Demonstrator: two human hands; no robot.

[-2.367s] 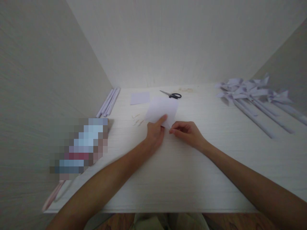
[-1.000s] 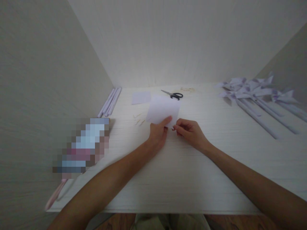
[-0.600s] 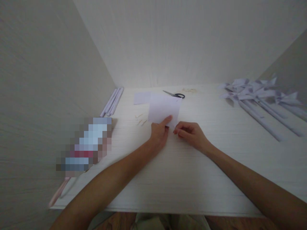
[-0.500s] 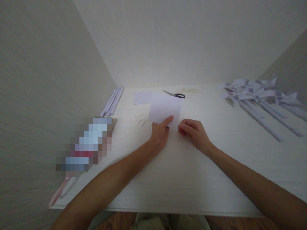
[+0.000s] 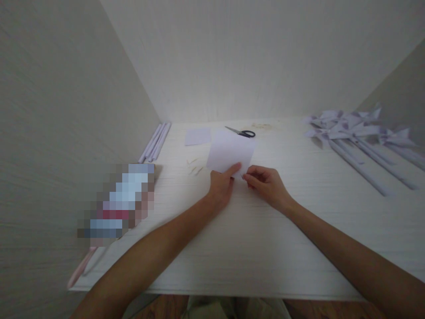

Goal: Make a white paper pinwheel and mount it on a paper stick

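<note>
My left hand (image 5: pixel 222 186) grips a white square sheet of paper (image 5: pixel 230 150) by its near edge, thumb lying on top and fingers underneath. At the sheet's near right corner, my right hand (image 5: pixel 264 179) is closed in a pinch. A tiny dark tip shows at those fingertips, too small to name. Just beyond the sheet lie scissors (image 5: pixel 244 132) with black handles, at its far edge. A smaller piece of white paper (image 5: pixel 198 136) rests to the left of the sheet.
Thin pale slivers (image 5: pixel 195 167) lie left of the sheet, more (image 5: pixel 262 126) near the back wall. Rolled paper sticks (image 5: pixel 155 141) are at the left, above a blurred-out item (image 5: pixel 122 199). Several paper pinwheels (image 5: pixel 348 130) on sticks lie at the right. Walls enclose the white table (image 5: pixel 232 252).
My right hand has moved slightly left, its fingertips now at the paper's corner. The sheet has shifted a little to the right, while the left hand keeps its grip.
</note>
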